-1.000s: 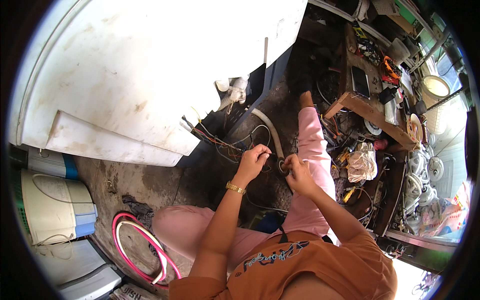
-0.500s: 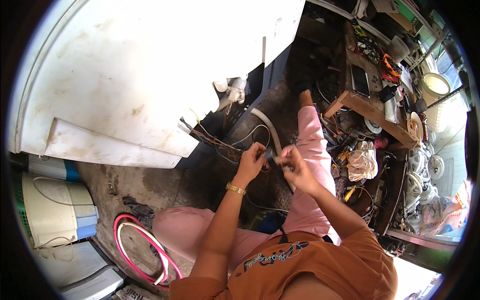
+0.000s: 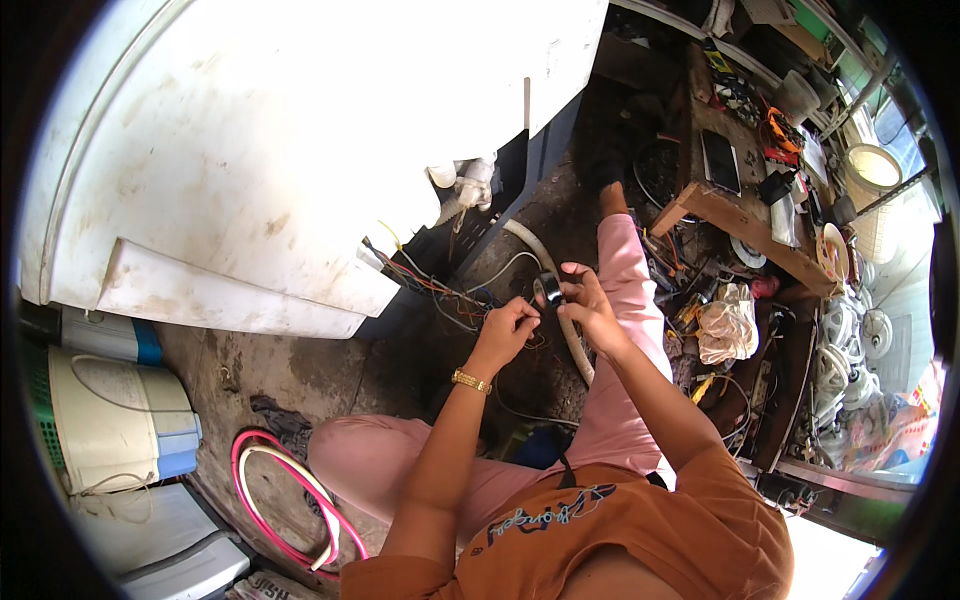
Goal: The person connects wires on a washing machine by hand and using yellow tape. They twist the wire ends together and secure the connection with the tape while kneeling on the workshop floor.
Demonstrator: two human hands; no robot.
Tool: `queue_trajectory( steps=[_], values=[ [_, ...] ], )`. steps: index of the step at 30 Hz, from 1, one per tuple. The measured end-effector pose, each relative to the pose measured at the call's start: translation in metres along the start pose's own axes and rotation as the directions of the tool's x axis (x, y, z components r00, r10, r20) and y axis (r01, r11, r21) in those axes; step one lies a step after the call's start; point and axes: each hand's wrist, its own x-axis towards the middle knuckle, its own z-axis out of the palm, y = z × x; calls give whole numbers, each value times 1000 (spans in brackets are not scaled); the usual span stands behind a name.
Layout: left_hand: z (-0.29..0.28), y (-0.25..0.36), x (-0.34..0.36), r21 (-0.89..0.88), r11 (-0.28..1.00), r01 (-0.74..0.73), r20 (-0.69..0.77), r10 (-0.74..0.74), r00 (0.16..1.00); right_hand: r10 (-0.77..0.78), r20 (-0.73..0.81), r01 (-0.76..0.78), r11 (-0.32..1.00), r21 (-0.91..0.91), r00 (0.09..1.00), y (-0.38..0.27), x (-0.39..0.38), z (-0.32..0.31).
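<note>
My right hand (image 3: 592,312) grips a roll of black electrical tape (image 3: 555,288) between thumb and fingers, its hole facing left. Close by on the left, my left hand (image 3: 503,335) is closed in a pinch at the end of a bundle of thin coloured wires (image 3: 430,285). The fingers partly hide the wires, and any strip of tape between the hands is too small to make out. The bundle comes out from the lower edge of a large white appliance (image 3: 250,190) with stained panels.
A pale hose (image 3: 575,350) runs along the floor past my hands. Pink and white hoses (image 3: 240,470) lie coiled at lower left, near cream plastic housings (image 3: 110,415). On the right stand a wooden bench (image 3: 755,230) with tools and a phone, and a crumpled cloth (image 3: 727,325).
My right hand has turned, so the tape roll, blurred before, shows clearly. The left hand has lowered slightly, and the gap between the hands is wider.
</note>
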Motion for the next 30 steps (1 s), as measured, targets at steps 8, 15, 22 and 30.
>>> queue_trajectory(
  steps=[8, 15, 22, 30],
  values=[
    [7, -3, 5, 177, 980, -92, -128, 116, 985, -180, 11, 84, 406, -910, 984, 2, -48, 8],
    [21, -11, 1, -39, 987, 154, -50, -156, 987, -328, -168, 43, 550, -834, 930, 52, -24, -1],
    [18, -11, -2, 85, 996, 30, -34, -27, 999, -264, -163, 29, 601, -799, 951, 47, -24, 1],
    [22, -6, -4, 196, 981, 3, -51, 7, 999, -293, -37, 113, 479, -870, 955, 33, -25, -4]
  ],
)
